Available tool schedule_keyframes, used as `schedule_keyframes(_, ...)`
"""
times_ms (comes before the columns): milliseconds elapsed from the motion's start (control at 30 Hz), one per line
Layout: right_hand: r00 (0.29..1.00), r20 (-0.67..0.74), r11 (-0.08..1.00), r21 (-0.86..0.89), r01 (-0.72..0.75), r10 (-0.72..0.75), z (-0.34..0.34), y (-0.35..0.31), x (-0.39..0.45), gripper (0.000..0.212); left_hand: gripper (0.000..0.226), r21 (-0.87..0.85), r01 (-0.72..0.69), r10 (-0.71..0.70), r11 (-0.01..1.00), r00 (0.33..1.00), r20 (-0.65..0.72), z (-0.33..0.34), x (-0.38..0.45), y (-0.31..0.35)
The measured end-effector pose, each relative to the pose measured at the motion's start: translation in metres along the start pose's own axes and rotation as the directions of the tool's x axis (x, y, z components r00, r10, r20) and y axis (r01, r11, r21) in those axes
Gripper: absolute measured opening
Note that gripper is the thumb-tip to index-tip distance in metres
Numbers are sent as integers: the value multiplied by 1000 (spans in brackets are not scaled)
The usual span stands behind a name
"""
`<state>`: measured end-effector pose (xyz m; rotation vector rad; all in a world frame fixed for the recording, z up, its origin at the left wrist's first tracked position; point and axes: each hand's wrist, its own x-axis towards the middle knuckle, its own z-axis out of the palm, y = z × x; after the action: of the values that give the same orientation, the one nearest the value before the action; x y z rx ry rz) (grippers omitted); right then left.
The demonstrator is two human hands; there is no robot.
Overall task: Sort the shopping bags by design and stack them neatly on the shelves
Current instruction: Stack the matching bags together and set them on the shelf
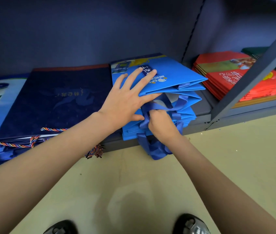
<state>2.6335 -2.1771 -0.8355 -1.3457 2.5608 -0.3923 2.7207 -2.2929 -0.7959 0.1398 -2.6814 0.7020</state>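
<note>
The left hand, fingers spread wide, is pressing flat on the top bright blue bag of a stack lying on the shelf. The right hand is gripping the dark blue ribbon handles at the stack's front edge, between navy bags and red bags.

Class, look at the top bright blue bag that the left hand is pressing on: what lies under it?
Under the top blue bag lie more folded bright blue bags and blue ribbon handles, which the right hand grips. The left hand presses down. Lower bags' designs are covered.
</note>
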Motion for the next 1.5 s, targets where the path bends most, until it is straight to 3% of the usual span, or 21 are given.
schedule_keyframes(133, 994, -104, 995, -93, -32, 22, -12, 13, -23, 43, 81, 28, 17, -17, 999, 1000, 3, -2, 2, -2)
schedule_keyframes(233, 992, -118, 995, -85, -45, 34, -20, 27, -47, 29, 79, 0, 18, -18, 1000, 1000, 4, -2, 3, -2)
schedule_keyframes(333, 950, -311, 998, 61, 28, -8, -30, 34, -61, 16, 79, 3, 19, -19, 1000, 1000, 3, 0, 3, -2)
schedule_keyframes(400, 906, -422, 991, 98, 95, -45, -31, 29, -65, 20, 80, 4, 14, -14, 1000, 1000, 4, 0, 4, -1)
schedule_keyframes(467, 899, -426, 983, 88, 158, -106, -23, 18, -65, 40, 79, 2, 16, -16, 1000, 1000, -4, -1, 5, -2)
schedule_keyframes(567, 920, -362, 988, -89, 123, -147, 4, 7, -56, 61, 77, -20, 15, -15, 1000, 1000, -12, -2, 5, -3)
schedule_keyframes(633, 903, -417, 993, -95, 65, -99, 15, 8, -44, 45, 77, -28, 12, -12, 1000, 1000, -4, -2, 5, -4)
schedule_keyframes(700, 892, -452, 999, 41, 28, -7, 9, 7, -33, 20, 78, -13, 12, -13, 1000, 1000, -5, -1, 4, -4)
schedule_keyframes(767, 925, -362, 959, 282, -9, 115, -2, 6, -26, 10, 80, -5, 12, -12, 1000, 1000, -7, -2, 2, -4)
schedule_keyframes(800, 925, -330, 896, 443, -23, 187, -7, 6, -23, 11, 80, -4, 12, -12, 1000, 1000, -6, -2, 2, -5)
schedule_keyframes(867, 925, -232, 667, 744, -31, 302, -13, -1, -12, 23, 83, -2, 10, -10, 1000, 1000, 4, -4, 3, -5)
schedule_keyframes(900, 940, -183, 613, 789, -34, 288, -12, -6, -9, 29, 85, 2, 7, -7, 1000, 1000, 14, -4, 3, -4)
schedule_keyframes(1033, 993, -74, 885, 464, -43, 87, 13, -13, -5, 47, 87, 48, -23, 21, 999, 999, 31, 0, -3, 3)
schedule_keyframes(1200, 975, -214, 937, 348, 19, 60, 13, 4, -12, 33, 86, 67, -19, 19, 998, 1000, 5, 2, -2, 3)
schedule_keyframes(1267, 978, -186, 891, 453, 4, 90, 12, 5, -14, 22, 85, 75, -14, 15, 997, 1000, -18, 3, 0, 3)
schedule_keyframes(1333, 988, -72, 837, 542, -74, 133, 12, 1, -16, 8, 84, 73, -14, 16, 997, 1000, -25, 4, 1, 3)
schedule_keyframes(1367, 988, -33, 782, 616, -97, 148, 13, -1, -17, 11, 85, 64, -16, 18, 998, 999, -26, 4, 1, 2)
schedule_keyframes(1500, 937, 67, 310, 934, -180, 342, 7, 5, -22, 6, 84, 55, -20, 22, 998, 999, -35, 3, 1, 1)
